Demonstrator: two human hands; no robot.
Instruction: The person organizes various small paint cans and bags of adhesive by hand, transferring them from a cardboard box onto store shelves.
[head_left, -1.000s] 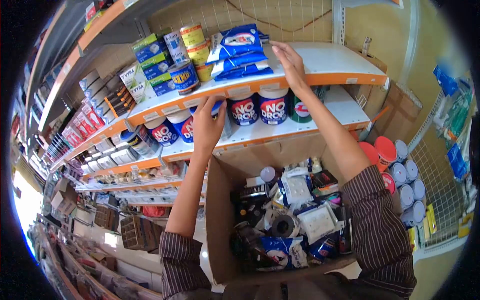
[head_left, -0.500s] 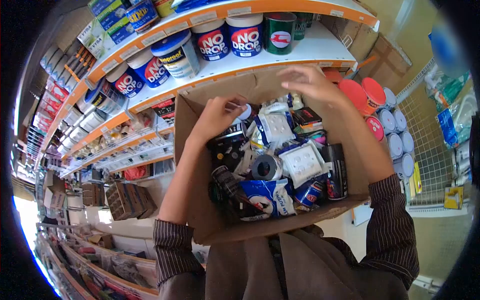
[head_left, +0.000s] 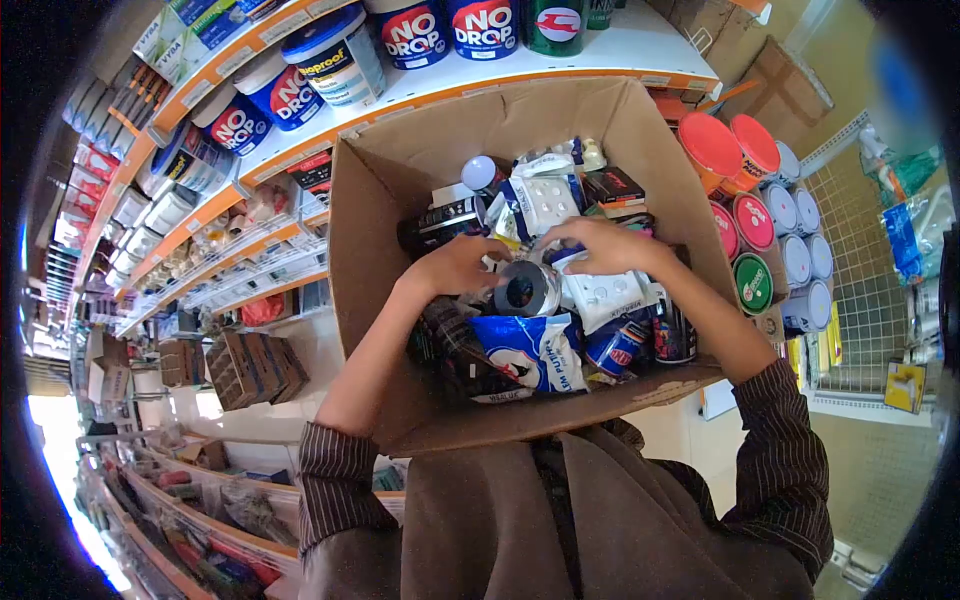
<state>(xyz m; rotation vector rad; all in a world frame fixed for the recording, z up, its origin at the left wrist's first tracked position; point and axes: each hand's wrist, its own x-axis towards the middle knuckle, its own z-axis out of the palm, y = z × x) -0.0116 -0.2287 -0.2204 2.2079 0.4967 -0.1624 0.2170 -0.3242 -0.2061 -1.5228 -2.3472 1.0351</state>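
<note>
A cardboard box full of packaged goods stands in front of me. My left hand is inside it with its fingers apart and curved, the tips right beside a grey roll of tape. Over the lower white socket pack reaches my right hand, fingers spread. Another white socket pack lies behind it. Toward the front are a blue and white bag, a small blue can and a black spray can. A white-capped container sits at the back left.
A shelf with several paint tubs runs behind the box. Stacked red-lidded tubs and white-lidded cans stand at the right, beside a wire mesh rack. Brown cartons stand on the floor at the left.
My left hand has moved from the white-capped container toward the tape roll. My right hand has come down from the far rim to the middle of the box. The view has shifted slightly.
</note>
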